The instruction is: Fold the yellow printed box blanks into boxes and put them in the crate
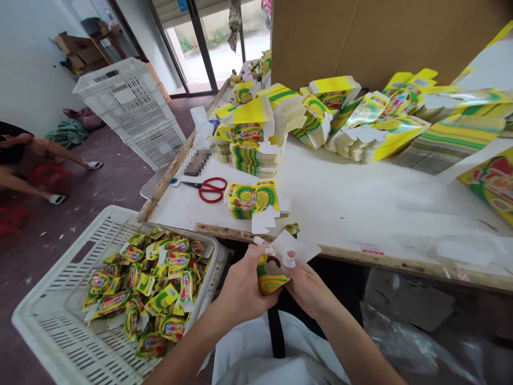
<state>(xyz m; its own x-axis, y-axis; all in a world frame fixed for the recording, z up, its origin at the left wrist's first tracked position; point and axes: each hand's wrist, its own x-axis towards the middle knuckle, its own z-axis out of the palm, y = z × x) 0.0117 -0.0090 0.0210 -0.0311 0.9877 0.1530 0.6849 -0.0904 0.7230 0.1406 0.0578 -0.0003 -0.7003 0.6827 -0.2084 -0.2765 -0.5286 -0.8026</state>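
Observation:
Both hands hold one small yellow-and-green printed carton [271,278] just below the table's front edge. My left hand [242,289] wraps its left side, fingers closed on it. My right hand [306,286] pinches the carton's white flap [294,247], thumb pressed on top. A short stack of flat cartons [252,200] lies on the white table [340,198] just above my hands. Red-handled scissors [208,189] lie left of that stack.
A white plastic crate [60,315] at lower left holds several folded cartons [148,289]. Tall stacks of flat cartons [360,123] fill the table's back, against a brown cardboard sheet [360,37]. Stacked empty crates [132,107] stand behind. A person [36,160] sits on the floor at left.

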